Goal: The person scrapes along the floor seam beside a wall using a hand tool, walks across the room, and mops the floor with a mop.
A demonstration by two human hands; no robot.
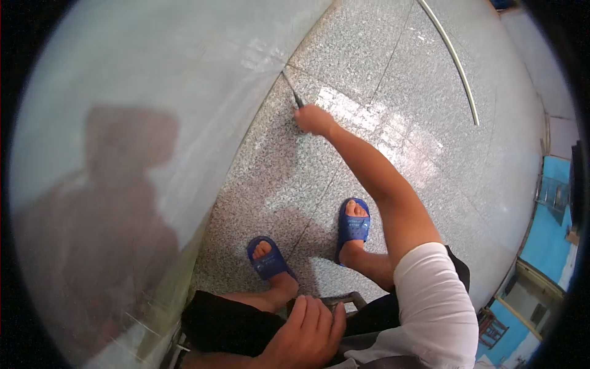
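My right hand [314,120] is closed around the handle of a thin pointed tool [297,98] with a dark collar and a slim shaft; its exact kind I cannot make out. The tool's tip meets the lower edge of a large, pale, translucent sheet [227,55], where it borders the speckled floor [319,166]. Creases run through the sheet around that spot. My left hand [310,329] lies on my leg, fingers stretched out and close together, holding nothing.
Blue slippers [354,224] are on my feet. Under me, part of a stool [353,301] shows. A pale curved tube [455,58] lies on the floor at upper right. Farther right stand a chair [490,327] and a blue-and-white wall [547,246]. My shadow falls across the sheet.
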